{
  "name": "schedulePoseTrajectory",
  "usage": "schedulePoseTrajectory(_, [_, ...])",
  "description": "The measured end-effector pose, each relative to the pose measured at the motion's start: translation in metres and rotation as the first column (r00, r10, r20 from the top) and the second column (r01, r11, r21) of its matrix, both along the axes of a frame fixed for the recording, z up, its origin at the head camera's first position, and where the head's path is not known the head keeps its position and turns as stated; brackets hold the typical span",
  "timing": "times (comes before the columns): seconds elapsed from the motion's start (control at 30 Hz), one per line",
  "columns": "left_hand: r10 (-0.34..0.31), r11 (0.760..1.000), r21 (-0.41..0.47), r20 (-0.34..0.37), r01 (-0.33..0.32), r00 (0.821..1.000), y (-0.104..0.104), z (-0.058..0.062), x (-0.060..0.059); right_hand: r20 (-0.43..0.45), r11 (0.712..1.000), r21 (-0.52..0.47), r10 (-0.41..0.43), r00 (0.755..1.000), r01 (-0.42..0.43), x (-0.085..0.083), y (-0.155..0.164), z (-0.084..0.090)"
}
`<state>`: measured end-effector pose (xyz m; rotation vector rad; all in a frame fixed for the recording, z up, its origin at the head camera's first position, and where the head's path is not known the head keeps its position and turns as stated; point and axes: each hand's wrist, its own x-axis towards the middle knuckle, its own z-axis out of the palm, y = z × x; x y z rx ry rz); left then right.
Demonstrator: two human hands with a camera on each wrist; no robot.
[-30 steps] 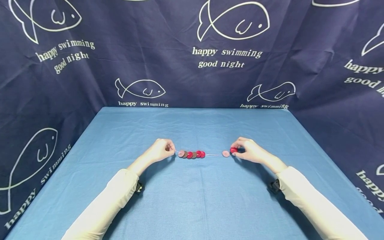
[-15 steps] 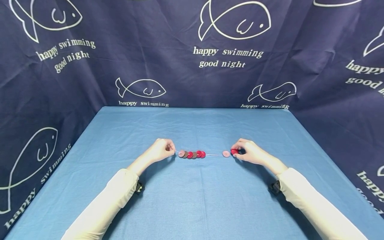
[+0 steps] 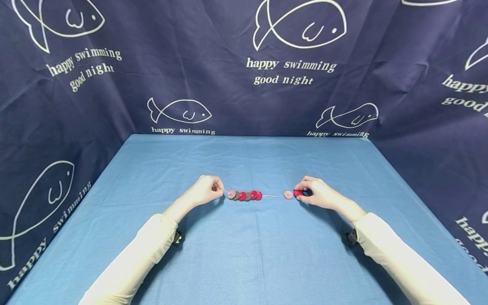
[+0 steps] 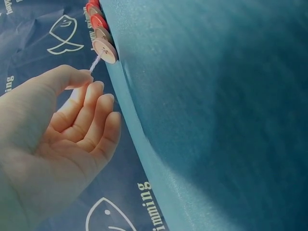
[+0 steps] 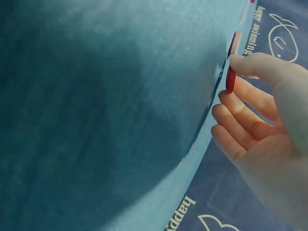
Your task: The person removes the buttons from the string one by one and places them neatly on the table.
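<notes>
My left hand (image 3: pixel 206 189) pinches one end of a pale string (image 4: pixel 96 62) between thumb and forefinger. Threaded on that string is a row of overlapping buttons (image 3: pixel 242 195) in pink, brown and red. From the row's right side, the other string end (image 3: pixel 271 196) runs loose across the cloth. Thumb and fingers of my right hand (image 3: pixel 319 193) hold a red button (image 3: pixel 298 192), partly covered by the fingers. Just left of it lies a single pink button (image 3: pixel 288 195), close to or touching the red one. In the right wrist view the red button (image 5: pixel 231 81) appears edge-on.
A blue cloth (image 3: pixel 244 250) covers the table. Dark blue curtains (image 3: pixel 236 55) with white fish prints and lettering stand behind it and at both sides. A small black device (image 3: pixel 350 238) sits under the right wrist, another (image 3: pixel 178 237) under the left.
The right hand's fingers shift very slightly on the red button, which now shows a little more of its face. The left hand, string and row of buttons stay as they were.
</notes>
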<state>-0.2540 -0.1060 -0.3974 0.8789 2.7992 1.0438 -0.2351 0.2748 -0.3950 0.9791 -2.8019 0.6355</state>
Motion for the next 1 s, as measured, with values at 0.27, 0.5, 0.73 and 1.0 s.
schedulePoseTrajectory(0.27, [-0.002,1.0,-0.001,-0.009,0.002,1.0,0.0001,-0.0005,-0.0004,0.024,1.0,0.028,-0.008,1.0,0.007,0.0,-0.0017,0.0013])
schedulePoseTrajectory(0.5, [-0.01,1.0,0.011,-0.008,0.01,1.0,0.0003,-0.0017,-0.0004,0.03,0.999,0.043,-0.02,0.999,0.018,-0.001,-0.0013,-0.0009])
schedulePoseTrajectory(0.73, [-0.01,1.0,0.008,-0.024,0.01,1.0,0.0014,-0.003,-0.0009,0.012,1.0,0.027,-0.009,1.0,0.009,-0.0016,-0.0001,-0.0043])
schedulePoseTrajectory(1.0, [-0.01,1.0,0.008,-0.016,0.01,1.0,0.0012,-0.0029,-0.0007,0.021,0.999,0.034,-0.014,1.0,0.013,-0.0019,0.0003,-0.0035])
